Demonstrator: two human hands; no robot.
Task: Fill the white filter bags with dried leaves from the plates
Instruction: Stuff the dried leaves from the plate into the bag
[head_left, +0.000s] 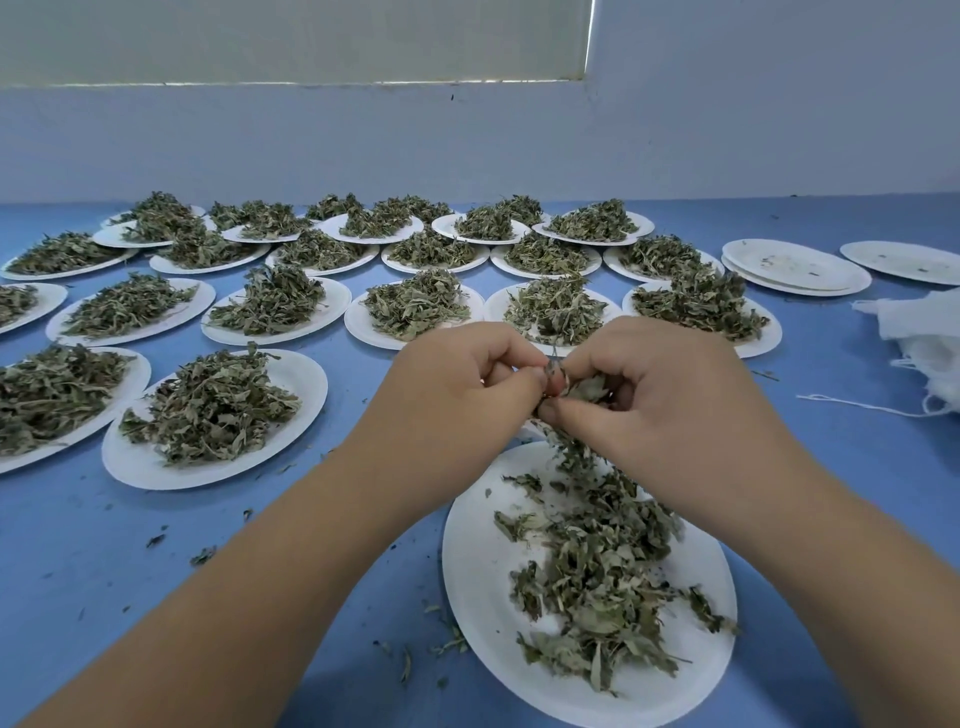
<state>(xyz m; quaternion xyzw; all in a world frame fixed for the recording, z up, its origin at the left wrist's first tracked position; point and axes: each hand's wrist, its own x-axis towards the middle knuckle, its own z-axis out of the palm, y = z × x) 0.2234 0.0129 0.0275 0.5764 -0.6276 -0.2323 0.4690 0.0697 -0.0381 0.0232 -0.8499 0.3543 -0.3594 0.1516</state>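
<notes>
White filter bags cut by right edge, leftmost plates cropped

The blue worktop is being viewed from head height, forward and downward, the left hand and right hand close below.

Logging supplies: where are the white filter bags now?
Head view: filter bags piled at the far right edge of the table, just nearer than the stacked empty plates.

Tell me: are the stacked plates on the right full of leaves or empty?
Almost empty. The stacked plates show bare white with only a few dark crumbs, while the neighbouring plate carries a heap of dried leaves.
</notes>
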